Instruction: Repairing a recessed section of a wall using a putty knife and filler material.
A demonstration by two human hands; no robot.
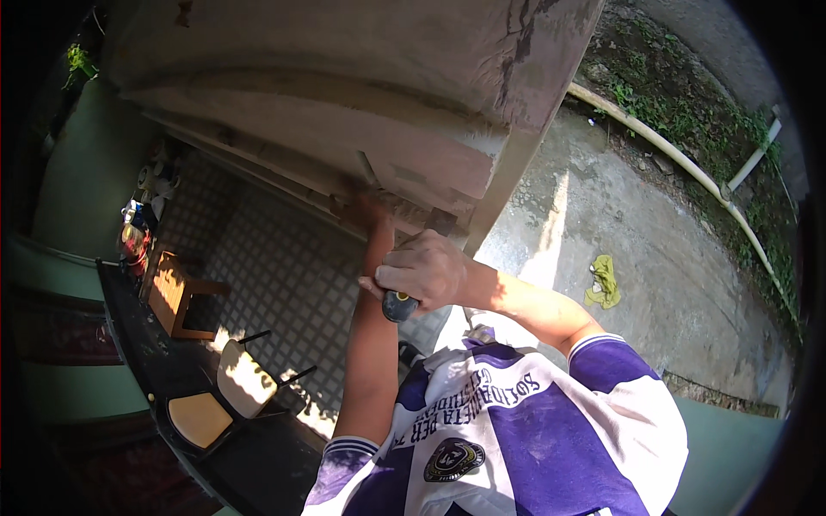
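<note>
My right hand (428,269) is wrapped round the dark handle of a scraper (441,222). Its flat blade points away from me, toward the pale plastered wall (447,163), and the rounded handle end sticks out below my fist. Whether the blade touches the wall, I cannot tell. Farther ahead and to the left, my left hand (366,209) is up against the lower band of the wall. Shadow and blur hide its fingers. Near it, the wall has a narrow dark slot and rough grey patches.
Left, over a tiled floor (284,249), stand a wooden stool (175,297) and a chair with a cream backrest (243,378). Right of the wall's corner, a yellow-green cloth (604,282) lies on concrete. A pale pipe (680,155) runs along a mossy bank.
</note>
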